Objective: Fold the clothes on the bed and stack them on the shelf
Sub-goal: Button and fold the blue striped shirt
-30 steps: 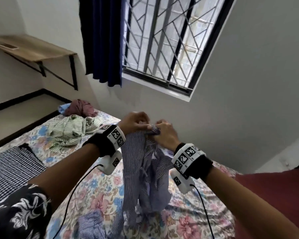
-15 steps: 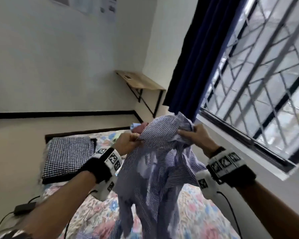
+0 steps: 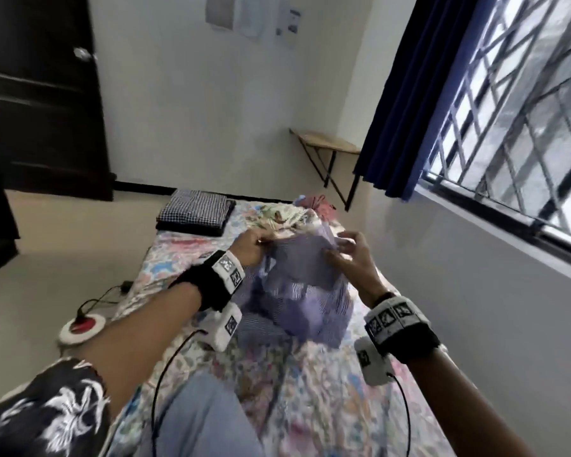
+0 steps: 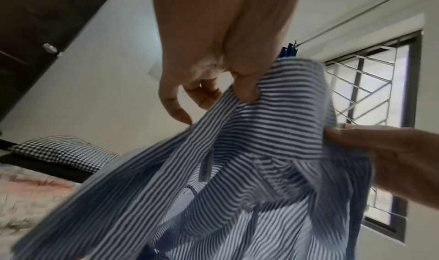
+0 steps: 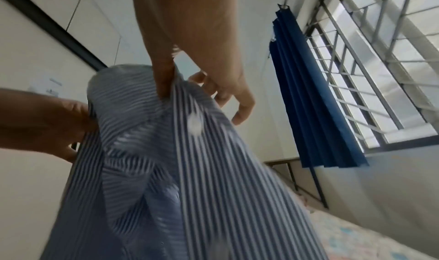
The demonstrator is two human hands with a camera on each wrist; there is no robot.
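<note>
Blurring striped shirt (image 3: 305, 285) between hands

Both hands hold a striped shirt (image 3: 305, 288) up over the floral bed (image 3: 327, 390): the left hand (image 3: 249, 247) pinches its top edge, the right hand (image 3: 355, 262) holds the other side. A checked pillow (image 3: 193, 211) and crumpled clothes (image 3: 287, 217) lie beyond; a shelf (image 3: 330, 143) hangs on the wall.

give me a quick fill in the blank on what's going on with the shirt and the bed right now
1. Both hands hold a ____ shirt.
2. The left hand pinches the shirt between finger and ____.
3. The folded checked cloth lies on the ____.
4. The curtain by the window is ____.

Missing words: striped; thumb; bed; blue
</note>
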